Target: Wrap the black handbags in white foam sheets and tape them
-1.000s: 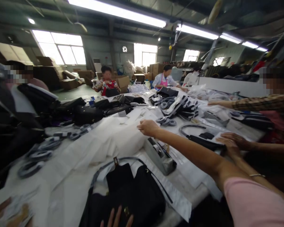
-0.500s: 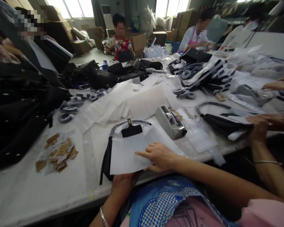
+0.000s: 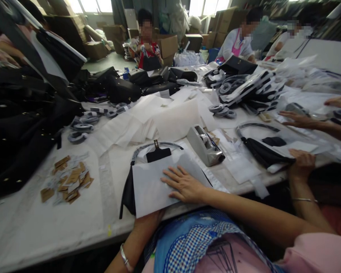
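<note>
A black handbag (image 3: 127, 189) lies in front of me at the table edge, its wrapped handle (image 3: 136, 152) arching away from me. Over its body rests a white sheet of paper (image 3: 149, 180), with a black flap and metal clasp (image 3: 158, 153) showing beyond it. My right hand (image 3: 186, 185) presses flat on the paper, fingers spread. My left hand (image 3: 150, 220) reaches beneath the near edge of the paper and bag; its fingers are hidden.
A grey tape dispenser (image 3: 206, 146) stands right of the bag. Brown tags (image 3: 74, 180) lie to the left. White sheets (image 3: 176, 117) spread beyond, and black bags (image 3: 25, 125) are heaped at left. At right, a co-worker's hands (image 3: 302, 163) handle another handbag (image 3: 264, 149).
My right hand has gone from a pointing finger to a flat, spread palm on the paper. The paper has shifted slightly toward me. The co-worker's one hand has lifted off their bag.
</note>
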A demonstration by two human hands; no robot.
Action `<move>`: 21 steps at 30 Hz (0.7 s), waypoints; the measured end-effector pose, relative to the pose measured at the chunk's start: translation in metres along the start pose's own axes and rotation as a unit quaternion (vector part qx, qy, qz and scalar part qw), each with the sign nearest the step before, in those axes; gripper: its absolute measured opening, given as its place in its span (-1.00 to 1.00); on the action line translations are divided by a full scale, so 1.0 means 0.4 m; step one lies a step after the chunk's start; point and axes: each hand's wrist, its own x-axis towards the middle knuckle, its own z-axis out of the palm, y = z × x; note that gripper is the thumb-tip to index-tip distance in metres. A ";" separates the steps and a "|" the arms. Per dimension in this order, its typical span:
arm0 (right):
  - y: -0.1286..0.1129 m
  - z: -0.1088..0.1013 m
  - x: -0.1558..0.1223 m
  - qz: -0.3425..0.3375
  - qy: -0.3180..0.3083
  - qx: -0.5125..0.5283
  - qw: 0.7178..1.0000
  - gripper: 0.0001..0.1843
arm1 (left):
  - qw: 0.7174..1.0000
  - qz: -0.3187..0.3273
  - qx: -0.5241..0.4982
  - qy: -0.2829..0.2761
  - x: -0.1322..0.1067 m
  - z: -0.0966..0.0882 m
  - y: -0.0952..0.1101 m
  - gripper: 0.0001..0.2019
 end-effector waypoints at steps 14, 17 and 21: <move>-0.001 0.020 0.023 0.005 0.012 0.011 1.000 -0.31 | 0.999 -0.032 -0.008 -0.043 0.020 -0.032 0.005 -0.59; -0.005 0.022 0.025 -0.024 0.014 0.018 0.999 -0.33 | 0.998 -0.035 0.008 -0.050 0.008 -0.023 0.003 -0.60; -0.009 0.022 0.033 -0.032 0.017 0.032 0.999 -0.34 | 0.999 -0.030 0.012 -0.043 0.010 -0.015 -0.003 -0.57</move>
